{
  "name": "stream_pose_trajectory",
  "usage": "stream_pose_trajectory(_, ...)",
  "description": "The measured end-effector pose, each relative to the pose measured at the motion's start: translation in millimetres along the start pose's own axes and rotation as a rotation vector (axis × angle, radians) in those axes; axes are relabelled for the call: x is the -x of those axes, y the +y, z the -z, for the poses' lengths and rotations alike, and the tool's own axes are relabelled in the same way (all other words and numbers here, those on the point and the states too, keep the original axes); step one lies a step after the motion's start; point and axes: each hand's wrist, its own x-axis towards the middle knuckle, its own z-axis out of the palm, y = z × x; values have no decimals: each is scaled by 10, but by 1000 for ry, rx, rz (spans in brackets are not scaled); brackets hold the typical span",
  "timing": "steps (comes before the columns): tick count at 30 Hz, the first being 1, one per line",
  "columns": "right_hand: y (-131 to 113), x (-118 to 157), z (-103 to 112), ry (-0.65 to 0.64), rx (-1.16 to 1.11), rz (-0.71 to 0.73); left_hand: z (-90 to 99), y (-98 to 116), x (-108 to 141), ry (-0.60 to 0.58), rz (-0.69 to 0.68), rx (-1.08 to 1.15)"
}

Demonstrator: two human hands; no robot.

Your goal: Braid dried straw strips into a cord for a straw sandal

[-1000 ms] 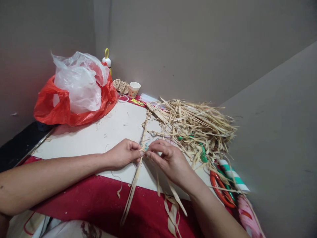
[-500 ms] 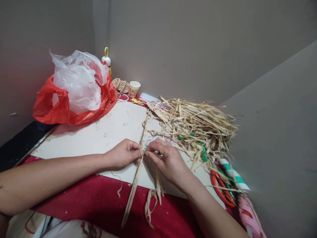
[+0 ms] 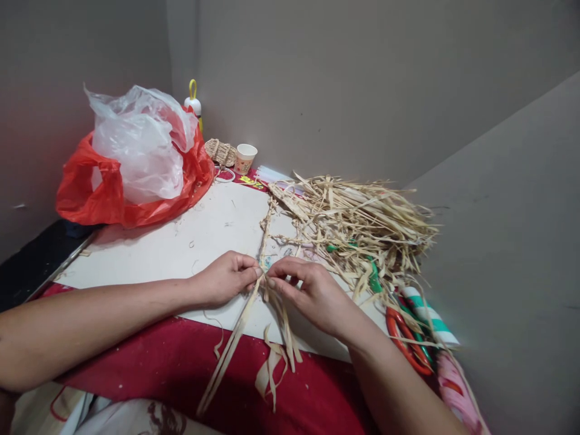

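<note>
A thin braided straw cord [image 3: 266, 232] runs down the white board from the straw heap to my fingers. My left hand [image 3: 226, 279] pinches the cord's lower end between thumb and forefinger. Close against it on the right, my right hand [image 3: 304, 289] pinches straw strands at the same spot. Below the fingers, two long flat straw strips [image 3: 229, 356] hang toward the lower left over the board's edge. More loose strands [image 3: 283, 326] droop under my right hand. The exact crossing of the strands is partly hidden by my fingertips.
A heap of dry straw [image 3: 362, 211] lies at the right. Orange-handled scissors [image 3: 403, 344] and a striped roll [image 3: 430, 317] sit at the right edge. A red bag with clear plastic [image 3: 109, 199], a woven straw sole [image 3: 220, 152] and a paper cup [image 3: 245, 158] stand behind.
The long strips below my hands have swung left, and the right-hand strands have spread further apart from them. My right hand has shifted slightly; both hands keep their pinch.
</note>
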Motion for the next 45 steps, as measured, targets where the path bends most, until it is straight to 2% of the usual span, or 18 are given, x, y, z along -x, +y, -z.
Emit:
stream_pose_trajectory(3, 36, 5, 68, 66, -64, -101, 7, 4, -4, -11, 13, 35)
stream_pose_trajectory(5, 68, -7, 84, 91, -194, -158, 10, 19, -6, -26, 21, 52)
stream_pose_trajectory(11, 103, -105, -87, -165, -763, -170, 21, 70, -3, -71, -12, 69)
stream_pose_trajectory(15, 121, -134, -210, -305, -983, -256, 55, 61, -1, -135, -40, 12)
stream_pose_trajectory(18, 167, -129, -211, -335, -910, -285, 80, 48, 2, -142, -51, -117)
stream_pose_trajectory(23, 215, -128, -161, -374, -696, -177, 92, 75, 12, -126, -84, -303)
stream_pose_trajectory(26, 208, -133, -185, -360, -768, -202, 96, 104, 18, -80, -125, -404)
stream_pose_trajectory(30, 179, -137, -243, -329, -974, -336, 109, 131, 25, -49, -148, -500)
stream_pose_trajectory(34, 160, -141, -258, -377, -1117, -423, 134, 157, 30, -77, -108, -462)
stream_pose_trajectory(39, 174, -149, -252, -435, -1243, -427, 177, 184, 33, -122, -54, -406)
stream_pose_trajectory(42, 162, -153, -282, -386, -1220, -439, 180, 204, 46, -144, -39, -415)
stream_pose_trajectory(45, 121, -153, -351, -254, -1076, -459, 159, 245, 74, -153, -23, -477)
